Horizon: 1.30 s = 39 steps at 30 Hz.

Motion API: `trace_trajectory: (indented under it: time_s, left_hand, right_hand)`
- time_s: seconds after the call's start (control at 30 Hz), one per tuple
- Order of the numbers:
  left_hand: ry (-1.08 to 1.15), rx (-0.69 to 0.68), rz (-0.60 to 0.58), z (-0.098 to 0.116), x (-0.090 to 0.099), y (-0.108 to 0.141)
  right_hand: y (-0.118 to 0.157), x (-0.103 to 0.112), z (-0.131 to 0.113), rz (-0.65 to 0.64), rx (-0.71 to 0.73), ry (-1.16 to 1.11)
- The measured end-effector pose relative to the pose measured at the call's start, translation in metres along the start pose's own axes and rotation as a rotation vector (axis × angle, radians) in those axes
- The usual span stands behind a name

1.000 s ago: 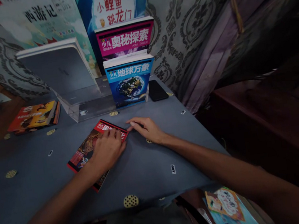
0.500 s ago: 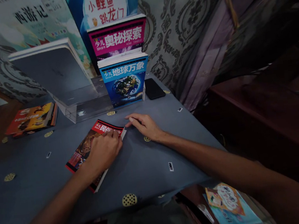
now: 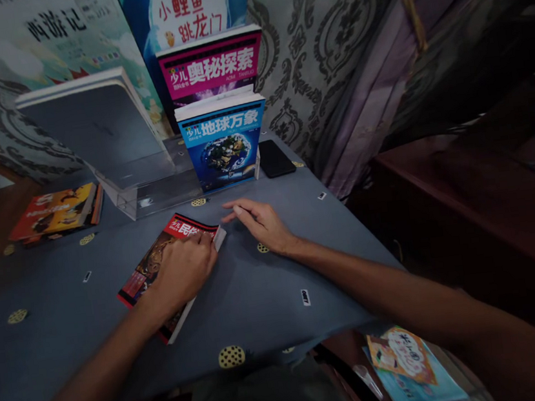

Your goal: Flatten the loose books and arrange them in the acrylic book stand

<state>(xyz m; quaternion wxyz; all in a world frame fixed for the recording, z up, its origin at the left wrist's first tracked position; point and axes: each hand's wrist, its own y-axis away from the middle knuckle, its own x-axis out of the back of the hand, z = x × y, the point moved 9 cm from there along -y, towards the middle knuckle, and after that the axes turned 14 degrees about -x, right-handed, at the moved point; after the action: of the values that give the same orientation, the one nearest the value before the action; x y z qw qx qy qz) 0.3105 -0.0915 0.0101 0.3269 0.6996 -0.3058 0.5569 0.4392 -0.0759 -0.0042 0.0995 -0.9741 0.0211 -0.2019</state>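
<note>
A red-covered book [image 3: 148, 262] lies slanted on the grey-blue tablecloth [image 3: 271, 310]. My left hand [image 3: 187, 262] rests over its cover, fingers curled at the upper right edge, closed on the book. To the right, my right hand [image 3: 261, 224] hovers low over the cloth beside the book's top corner, its fingers apart and holding nothing. Behind the hands, a blue book with a globe [image 3: 225, 150] stands upright in front of a magenta book [image 3: 212, 67]. A grey-backed book [image 3: 98, 133] leans in a clear stand [image 3: 164, 193].
A black phone [image 3: 276, 158] lies right of the blue book. Orange books [image 3: 54, 212] lie at the far left. Large picture books [image 3: 58, 50] stand at the back by the patterned curtain [image 3: 325, 31]. Lower right, below the table, are more books [image 3: 415, 371].
The red book's top right corner has lifted slightly, showing more of its page edge. My right hand has shifted a little toward it, fingers slightly raised.
</note>
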Motion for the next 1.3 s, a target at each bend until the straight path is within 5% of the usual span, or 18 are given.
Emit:
trace_trajectory:
  time_s: [0.33,0.8,1.3]
  left_hand:
    - [0.008,0.008,-0.036,0.005,-0.004,0.001]
    - [0.157,0.016,0.174,-0.036,-0.023,0.042]
    - [0.181,0.112,0.208,-0.072,-0.028,0.038]
  right_hand:
    - [0.009,-0.025,-0.006,-0.167,0.127,0.291]
    - [0.026,-0.051,-0.016,-0.166,0.142,0.530]
    - [-0.028,-0.075,-0.007,-0.178,0.229,0.427]
